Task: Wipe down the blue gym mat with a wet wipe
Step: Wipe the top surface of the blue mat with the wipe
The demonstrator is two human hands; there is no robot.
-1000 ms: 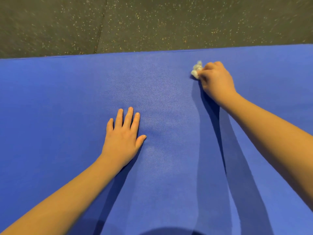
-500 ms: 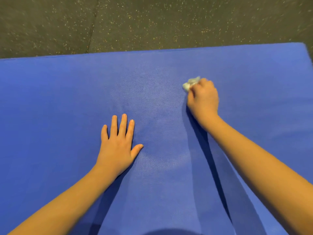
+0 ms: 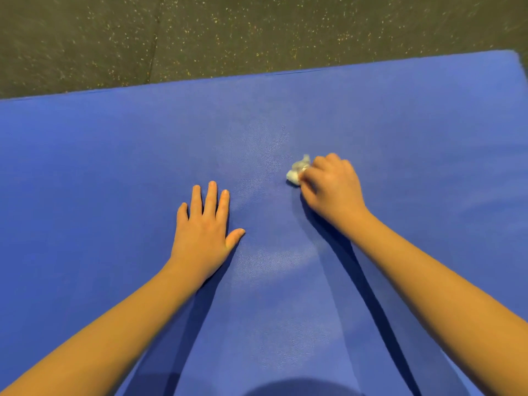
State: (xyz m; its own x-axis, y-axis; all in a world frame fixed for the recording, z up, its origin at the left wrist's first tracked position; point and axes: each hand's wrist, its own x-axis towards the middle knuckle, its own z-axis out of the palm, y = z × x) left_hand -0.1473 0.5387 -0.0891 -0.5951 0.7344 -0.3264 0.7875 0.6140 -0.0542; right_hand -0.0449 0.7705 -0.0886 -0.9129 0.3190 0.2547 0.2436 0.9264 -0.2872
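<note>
Fingers (image 3: 320, 167) of the right hand (image 3: 333, 187) are curled tightly around a small crumpled white wet wipe (image 3: 297, 171), which protrudes at 10 o'clock from the knuckles and rests on the blue textured vinyl gym mat (image 3: 114, 167). I read the left hand (image 3: 204, 232) as flat, palm down on the mat. Its fingers (image 3: 211, 195) are straight and lightly spread, holding nothing. The wipe lies at 1 o'clock from the left hand, near the middle of the view.

Hazards I judge from this position:

1. Missed strips. The wipe is balled into a small wad, so each pass probably covers a narrow track. Gaps between passes are likely unless strokes overlap.
2. Loss of the wipe. Only part of the wad is enclosed, so drag from the textured surface could pull it free.
3. Re-soiling. The left palm covers a patch at 9 o'clock from a pale sheen (image 3: 274, 258), which may be moisture. That patch cannot be wiped until the hand moves.
4. Slipping. A bracing palm could slide on a damp surface.

The dark speckled rubber floor (image 3: 200, 32) lies at 12 o'clock, beyond the far edge of the mat.

Markings: I can read no brand, label or writing on the mat, the wipe or the floor.
</note>
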